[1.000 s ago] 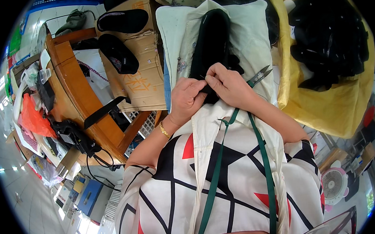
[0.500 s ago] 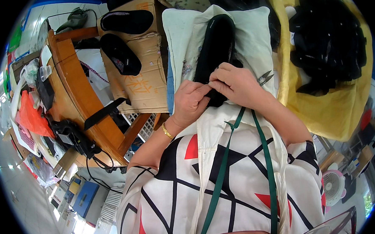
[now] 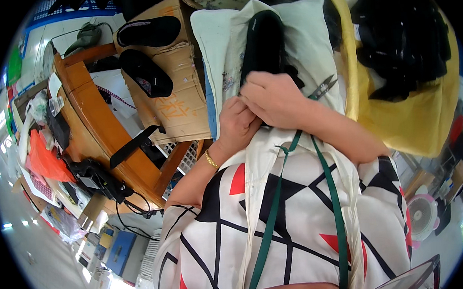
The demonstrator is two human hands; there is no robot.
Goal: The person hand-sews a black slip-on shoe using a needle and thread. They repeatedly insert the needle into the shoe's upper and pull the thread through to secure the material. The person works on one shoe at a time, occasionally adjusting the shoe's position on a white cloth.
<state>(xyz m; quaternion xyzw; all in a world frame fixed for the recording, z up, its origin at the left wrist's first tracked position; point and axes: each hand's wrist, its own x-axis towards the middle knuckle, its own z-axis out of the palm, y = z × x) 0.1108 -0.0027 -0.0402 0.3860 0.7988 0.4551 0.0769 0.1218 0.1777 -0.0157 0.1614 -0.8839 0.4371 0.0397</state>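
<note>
A black slip-on shoe [image 3: 266, 40] lies lengthwise on a pale cloth pad [image 3: 309, 30] over my lap, its near end covered by my hands. My left hand [image 3: 236, 122] is closed at that near end, thumb and fingers pinched together. Over its fingertips lies my right hand [image 3: 273, 98], also closed, its fingers bent and touching the left ones. Whatever they pinch is hidden between them. Small metal snips [image 3: 323, 87] rest on the pad beside my right wrist, blades spread and pointing away.
Two more black shoes [image 3: 149, 32] lie on a cardboard box [image 3: 183, 79] at left. Beyond it stands a wooden stool-like frame [image 3: 90, 102] with a black strap [image 3: 134, 145]. At right, a yellow sack [image 3: 393, 131] holds a heap of black pieces [image 3: 401, 41]. A fan [image 3: 422, 215] stands lower right.
My right hand has turned over and shifted left across the left fingertips, hiding the pinch that showed before. The view has shifted slightly.
</note>
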